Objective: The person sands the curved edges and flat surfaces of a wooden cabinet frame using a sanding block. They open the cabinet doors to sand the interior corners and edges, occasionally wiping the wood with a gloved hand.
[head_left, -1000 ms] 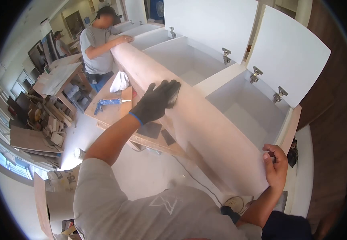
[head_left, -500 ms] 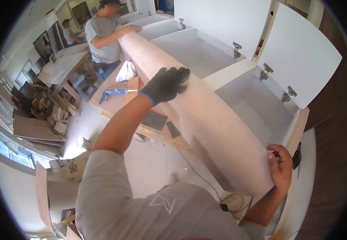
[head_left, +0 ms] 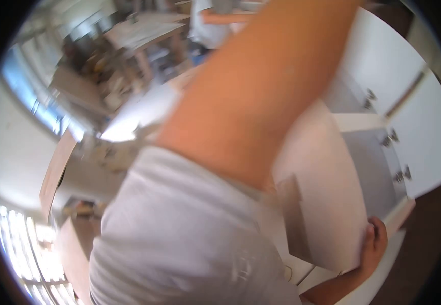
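Across the middle of the view my raised left forearm looms large and blurred, and its hand is out of the frame. Below and to the right of the arm lies a long, pale, curved panel (head_left: 327, 198) along the front of a white cabinet (head_left: 375, 168). At the panel's near right corner is my bare right hand (head_left: 374, 247), its fingers curled against the end edge. A darker patch shows on the panel's lower side. The forearm covers the panel's far part.
White doors (head_left: 426, 137) with metal hinges stand open at the right. Another person (head_left: 210, 30) in a light shirt is at the top, partly cut off. A wooden workbench (head_left: 147, 33) and piled boards (head_left: 78, 89) are at the upper left.
My gloved left hand has left the panel's surface and gone out of view at the top, its arm now raised. The camera view has turned left. My right hand remains at the panel's end.
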### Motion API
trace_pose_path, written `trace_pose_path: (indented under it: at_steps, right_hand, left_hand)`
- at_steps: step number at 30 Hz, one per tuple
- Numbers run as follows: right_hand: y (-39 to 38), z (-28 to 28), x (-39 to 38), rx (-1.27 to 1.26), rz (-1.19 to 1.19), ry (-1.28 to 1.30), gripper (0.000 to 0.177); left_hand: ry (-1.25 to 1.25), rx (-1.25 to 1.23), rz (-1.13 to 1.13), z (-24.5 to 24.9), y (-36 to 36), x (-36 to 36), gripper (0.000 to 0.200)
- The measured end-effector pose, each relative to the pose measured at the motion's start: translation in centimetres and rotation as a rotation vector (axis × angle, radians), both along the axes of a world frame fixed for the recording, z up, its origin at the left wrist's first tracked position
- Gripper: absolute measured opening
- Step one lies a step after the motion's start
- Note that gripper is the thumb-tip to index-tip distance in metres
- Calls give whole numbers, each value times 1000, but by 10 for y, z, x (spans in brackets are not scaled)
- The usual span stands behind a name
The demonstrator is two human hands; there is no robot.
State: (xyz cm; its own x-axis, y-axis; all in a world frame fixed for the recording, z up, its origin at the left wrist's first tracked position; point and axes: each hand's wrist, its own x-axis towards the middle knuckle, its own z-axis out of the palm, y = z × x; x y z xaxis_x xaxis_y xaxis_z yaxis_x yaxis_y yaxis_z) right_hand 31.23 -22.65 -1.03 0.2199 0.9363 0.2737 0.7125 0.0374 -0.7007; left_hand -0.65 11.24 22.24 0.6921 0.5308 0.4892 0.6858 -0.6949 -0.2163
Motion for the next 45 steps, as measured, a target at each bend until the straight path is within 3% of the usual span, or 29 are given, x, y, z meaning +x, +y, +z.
trace_pose_path:
  at_steps: [3,6,10,13,15,16,17,18,20,22,23,26,28,31,34,37,40,45]
  right_hand:
    - [-6,4,11,-3,6,-42,38]
    - [35,-8,-26,48,51,80,34]
    - [6,13,-20,120,26,-140,30]
    - [10,32,-32,73,8,-29,29]
    - [4,23,-33,79,22,13,31]
    - [3,20,-31,85,29,22,32]
    - [6,15,-29,95,38,32,32]
    - [4,14,-29,88,34,30,32]
    - [3,15,-28,92,21,24,32]
    - [3,18,-28,98,29,4,31]
    - [1,18,-30,88,35,-9,31]
    - [1,19,-33,96,29,-23,29]
    - [1,22,-34,89,-4,-14,30]
    - [0,22,-35,96,-20,17,30]
    - [1,22,-34,110,-21,41,30]
    - [2,26,-33,87,-35,43,30]
    - [2,23,-34,91,-45,58,28]
    - [3,22,-36,54,-127,86,27]
  left_hand:
    - [-55,42,-43,7,1,31,47]
    - [-13,89,-71,7,-9,72,44]
    - [-26,48,30,34,-2,61,41]
    - [-22,-29,163,45,-10,46,39]
    - [-53,28,148,3,-18,21,38]
    - [-128,239,-13,-45,-8,4,34]
    - [-118,149,12,-95,6,-7,35]
    - [-141,-95,0,-129,-4,-17,36]
    - [60,-282,101,-181,-36,-28,38]
    - [-267,-228,-234,-248,-27,-41,52]
    - [-332,-215,-237,-256,-34,-41,48]
    - [-390,-199,-183,-259,-49,-32,47]
    - [-234,-221,-53,-221,-73,-25,59]
    - [-17,-505,35,-203,-50,-31,59]
    - [-188,-129,-163,-227,-36,-41,52]
    - [-375,-252,-338,-235,-16,-43,46]
    - [-441,-436,-364,-225,-33,-57,46]
    - [-314,-337,-357,-234,-15,-60,55]
